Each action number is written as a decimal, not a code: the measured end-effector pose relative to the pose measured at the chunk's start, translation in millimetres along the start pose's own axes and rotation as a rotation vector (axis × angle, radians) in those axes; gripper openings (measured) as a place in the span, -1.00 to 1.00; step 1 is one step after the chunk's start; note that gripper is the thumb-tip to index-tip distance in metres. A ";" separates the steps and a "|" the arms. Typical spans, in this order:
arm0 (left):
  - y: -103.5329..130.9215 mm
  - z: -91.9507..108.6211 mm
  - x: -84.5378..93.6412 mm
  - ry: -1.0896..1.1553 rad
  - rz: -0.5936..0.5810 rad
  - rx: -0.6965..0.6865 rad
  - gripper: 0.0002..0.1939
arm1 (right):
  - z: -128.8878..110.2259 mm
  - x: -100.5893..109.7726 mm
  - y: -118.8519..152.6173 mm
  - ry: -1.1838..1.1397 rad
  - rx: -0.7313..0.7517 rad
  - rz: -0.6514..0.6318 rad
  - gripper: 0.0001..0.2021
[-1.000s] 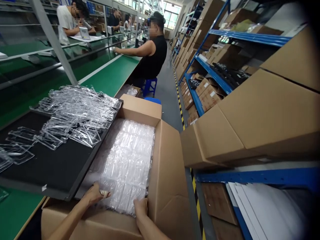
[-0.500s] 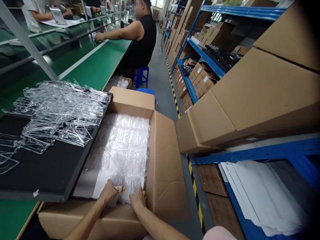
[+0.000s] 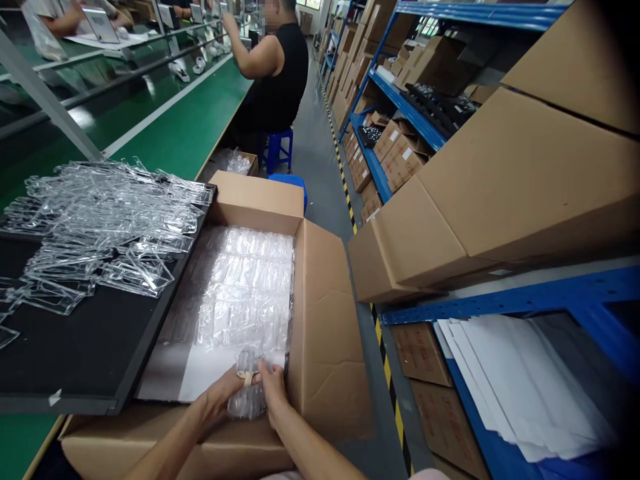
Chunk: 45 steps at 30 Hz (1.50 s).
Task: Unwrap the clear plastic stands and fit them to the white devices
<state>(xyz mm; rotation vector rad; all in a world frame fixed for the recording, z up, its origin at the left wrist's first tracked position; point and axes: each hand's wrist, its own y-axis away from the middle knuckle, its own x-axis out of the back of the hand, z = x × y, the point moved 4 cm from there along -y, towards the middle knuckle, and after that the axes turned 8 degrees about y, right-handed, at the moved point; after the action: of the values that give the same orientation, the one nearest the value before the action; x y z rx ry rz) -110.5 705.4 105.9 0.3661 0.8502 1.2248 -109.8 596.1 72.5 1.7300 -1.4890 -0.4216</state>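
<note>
Stack of clear plastic cases (image 3: 247, 393) sits pinched between both hands at the near end of the open cardboard box (image 3: 325, 347). The left hand (image 3: 220, 400) grips its left side, the right hand (image 3: 274, 393) its right. More clear cases (image 3: 240, 293) line the box; a black tray (image 3: 95, 333) lies alongside.

Both hands (image 3: 245, 400) clasp clear packs (image 3: 247, 398) inside carton (image 3: 325, 347).

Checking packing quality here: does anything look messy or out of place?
Yes: the clear plastic pieces lie in a loose, tangled heap on the black tray, while those in the cardboard box lie in flat rows.
</note>
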 end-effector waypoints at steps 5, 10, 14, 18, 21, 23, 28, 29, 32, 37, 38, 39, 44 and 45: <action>11.1 5.3 -1.0 0.119 -0.115 0.036 -0.40 | -10.5 -3.8 12.0 -0.224 -0.150 -0.223 -0.38; 29.1 23.4 -0.3 0.134 -0.079 -0.035 -0.36 | -35.2 12.0 27.5 -0.298 -0.154 -0.345 -0.37; 35.6 35.9 -8.4 0.107 0.031 -0.110 -0.36 | -71.1 28.1 29.9 -0.265 -0.049 -0.430 -0.34; 36.7 44.5 -6.6 0.037 0.261 -0.279 -0.26 | -102.5 35.6 30.2 -0.209 -0.011 -0.582 -0.39; 41.7 41.7 -7.8 0.037 0.304 -0.303 -0.18 | -112.8 35.9 34.7 -0.152 -0.016 -0.658 -0.39; 48.3 35.0 -11.4 0.096 0.292 -0.339 -0.12 | -116.4 29.9 39.3 -0.105 0.008 -0.709 -0.35; 72.8 4.6 -0.4 0.340 0.609 -0.521 0.09 | -124.0 -14.0 43.2 0.085 0.154 -0.737 -0.35; 81.2 -0.3 6.0 0.381 0.682 -0.576 0.10 | -125.3 -28.0 43.9 0.137 0.198 -0.720 -0.35; 124.4 -11.0 29.7 0.397 0.882 -0.704 -0.01 | -126.6 -79.6 58.7 0.261 0.333 -0.689 -0.35; 259.9 -50.4 77.3 0.351 1.386 -0.694 -0.09 | -113.2 -192.8 148.9 0.378 0.533 -0.853 -0.30; 290.5 -64.2 88.0 0.400 1.474 -0.661 -0.07 | -107.1 -219.1 174.9 0.402 0.563 -0.920 -0.30; 321.0 -79.6 99.1 0.460 1.557 -0.616 -0.06 | -99.5 -245.9 201.4 0.423 0.588 -0.981 -0.31; 457.7 -166.6 166.1 0.679 1.774 -0.496 -0.09 | -35.3 -381.2 309.0 0.454 0.686 -1.145 -0.43; 479.4 -184.8 181.8 0.702 1.750 -0.534 -0.12 | -18.5 -406.1 321.5 0.453 0.695 -1.153 -0.45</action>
<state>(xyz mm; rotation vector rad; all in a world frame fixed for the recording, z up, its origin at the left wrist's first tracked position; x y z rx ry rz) -551.5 997.6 237.2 0.1655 0.5991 3.2562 -415.2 986.4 224.2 2.8991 -0.1589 -0.0221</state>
